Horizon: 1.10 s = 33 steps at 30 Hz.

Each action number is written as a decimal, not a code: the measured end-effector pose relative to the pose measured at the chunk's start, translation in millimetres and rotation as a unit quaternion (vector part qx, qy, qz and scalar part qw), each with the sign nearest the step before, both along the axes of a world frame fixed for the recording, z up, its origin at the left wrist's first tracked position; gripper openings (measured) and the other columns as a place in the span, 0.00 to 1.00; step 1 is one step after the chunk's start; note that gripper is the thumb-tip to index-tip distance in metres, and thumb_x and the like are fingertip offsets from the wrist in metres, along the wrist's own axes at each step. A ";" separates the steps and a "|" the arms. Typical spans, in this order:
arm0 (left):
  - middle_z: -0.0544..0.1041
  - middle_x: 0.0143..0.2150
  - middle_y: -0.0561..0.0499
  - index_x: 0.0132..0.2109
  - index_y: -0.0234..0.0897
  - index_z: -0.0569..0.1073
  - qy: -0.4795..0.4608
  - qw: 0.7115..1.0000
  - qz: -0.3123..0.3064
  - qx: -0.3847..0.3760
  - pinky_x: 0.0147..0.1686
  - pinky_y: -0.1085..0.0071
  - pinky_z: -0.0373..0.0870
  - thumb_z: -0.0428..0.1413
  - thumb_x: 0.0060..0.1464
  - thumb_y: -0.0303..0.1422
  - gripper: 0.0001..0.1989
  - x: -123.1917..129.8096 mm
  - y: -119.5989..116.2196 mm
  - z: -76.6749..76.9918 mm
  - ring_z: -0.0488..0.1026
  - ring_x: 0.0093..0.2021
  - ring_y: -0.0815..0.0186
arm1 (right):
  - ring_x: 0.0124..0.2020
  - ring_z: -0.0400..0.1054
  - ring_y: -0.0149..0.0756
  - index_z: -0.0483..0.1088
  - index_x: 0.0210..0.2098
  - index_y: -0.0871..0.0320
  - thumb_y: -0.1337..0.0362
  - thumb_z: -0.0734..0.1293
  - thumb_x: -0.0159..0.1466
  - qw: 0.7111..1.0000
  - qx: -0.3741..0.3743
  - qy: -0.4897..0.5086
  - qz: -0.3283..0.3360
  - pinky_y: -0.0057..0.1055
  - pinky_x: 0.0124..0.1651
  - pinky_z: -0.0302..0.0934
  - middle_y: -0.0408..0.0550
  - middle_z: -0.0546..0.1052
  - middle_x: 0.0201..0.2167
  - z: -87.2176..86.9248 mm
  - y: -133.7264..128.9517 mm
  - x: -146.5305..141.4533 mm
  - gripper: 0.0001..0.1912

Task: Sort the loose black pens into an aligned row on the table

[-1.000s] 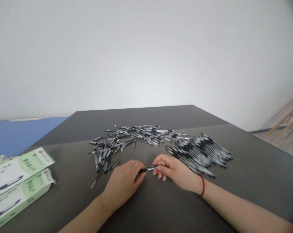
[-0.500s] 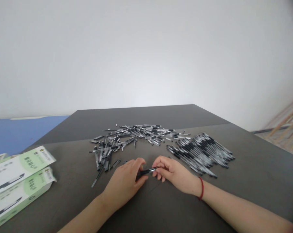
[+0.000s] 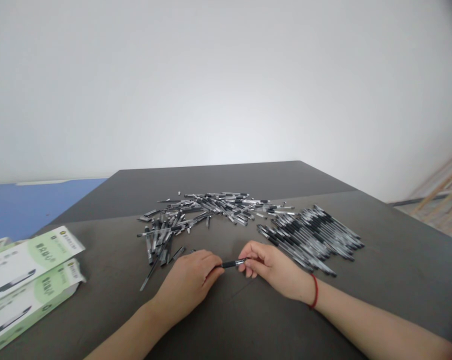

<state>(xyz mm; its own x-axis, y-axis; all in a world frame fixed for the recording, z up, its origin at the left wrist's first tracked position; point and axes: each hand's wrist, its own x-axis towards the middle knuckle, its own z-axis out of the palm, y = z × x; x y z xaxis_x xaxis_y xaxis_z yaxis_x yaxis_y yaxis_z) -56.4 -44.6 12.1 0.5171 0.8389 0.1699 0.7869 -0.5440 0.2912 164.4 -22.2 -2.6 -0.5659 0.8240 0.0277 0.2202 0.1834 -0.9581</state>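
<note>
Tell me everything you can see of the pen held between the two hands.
The pen is slim and looks plastic. Its visible stretch is black toward the left hand and shiny, paler, toward the right hand. It lies crosswise, nearly level, over the table. Both hands grip it, hiding its ends; whether it is capped, I can't tell.

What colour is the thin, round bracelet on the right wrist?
The thin, round bracelet is red; the head view shows it best.
</note>
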 end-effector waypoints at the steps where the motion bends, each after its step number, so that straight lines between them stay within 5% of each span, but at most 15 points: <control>1: 0.74 0.35 0.53 0.39 0.40 0.72 0.001 1.000 0.001 -0.001 0.36 0.71 0.62 0.49 0.60 0.33 0.08 0.5 -0.3 -0.3 0.71 0.36 0.65 | 0.29 0.67 0.28 0.63 0.38 0.59 0.68 0.59 0.62 1.000 0.002 0.001 -0.003 0.27 0.33 0.63 0.45 0.74 0.31 -0.9 -0.5 -0.5 0.04; 10: 0.75 0.35 0.53 0.38 0.40 0.72 -0.004 1.000 0.008 -0.012 0.36 0.71 0.63 0.49 0.60 0.33 0.07 2.3 -2.0 -3.3 0.71 0.36 0.65 | 0.29 0.68 0.29 0.63 0.37 0.59 0.71 0.58 0.62 0.999 0.015 -0.036 -0.018 0.27 0.34 0.63 0.44 0.74 0.30 3.9 -2.8 -2.8 0.05; 13: 0.75 0.35 0.53 0.38 0.40 0.71 -0.009 1.000 0.014 0.001 0.37 0.70 0.63 0.49 0.60 0.33 0.07 4.4 -1.8 -4.4 0.71 0.37 0.65 | 0.31 0.68 0.30 0.64 0.39 0.58 0.71 0.58 0.63 0.989 0.099 -0.108 -0.012 0.28 0.36 0.62 0.44 0.74 0.31 10.7 -3.5 -1.6 0.06; 18: 0.75 0.35 0.52 0.38 0.40 0.71 -0.007 1.000 0.003 0.025 0.36 0.71 0.64 0.49 0.59 0.32 0.06 10.2 -3.8 -3.8 0.71 0.37 0.65 | 0.41 0.64 0.36 0.68 0.39 0.58 0.68 0.62 0.63 0.902 0.346 -0.257 0.020 0.32 0.44 0.57 0.48 0.72 0.37 21.5 -6.5 -3.6 0.05; 21: 0.75 0.37 0.52 0.42 0.41 0.71 -0.010 1.000 0.002 0.025 0.37 0.71 0.66 0.51 0.57 0.33 0.07 11.2 -4.6 -2.0 0.71 0.39 0.64 | 0.41 0.60 0.38 0.69 0.37 0.58 0.68 0.62 0.64 0.842 0.435 -0.318 -0.014 0.33 0.43 0.55 0.49 0.69 0.39 25.6 -3.6 -2.9 0.05; 25: 0.74 0.41 0.50 0.47 0.41 0.69 -0.016 0.999 -0.004 0.033 0.40 0.68 0.66 0.50 0.58 0.34 0.11 9.4 -6.0 0.7 0.70 0.42 0.63 | 0.38 0.57 0.37 0.70 0.35 0.58 0.69 0.61 0.64 0.799 0.465 -0.377 -0.060 0.33 0.40 0.51 0.49 0.67 0.35 26.8 9.4 8.2 0.06; 33: 0.73 0.37 0.51 0.41 0.39 0.70 0.023 0.995 -0.088 0.033 0.36 0.70 0.64 0.48 0.59 0.31 0.06 10.4 -9.7 3.3 0.70 0.38 0.64 | 0.39 0.57 0.38 0.69 0.33 0.58 0.66 0.59 0.67 0.741 0.514 -0.432 0.023 0.35 0.43 0.48 0.47 0.68 0.34 21.3 32.4 24.1 0.09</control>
<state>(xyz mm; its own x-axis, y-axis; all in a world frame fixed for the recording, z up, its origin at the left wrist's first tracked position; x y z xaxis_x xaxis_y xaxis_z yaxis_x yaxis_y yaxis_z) -46.0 -54.3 15.5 0.6631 0.7229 0.1941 0.6902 -0.6909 0.2153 188.5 10.3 18.7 -0.7647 0.5984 0.2391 0.6410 0.7443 0.1875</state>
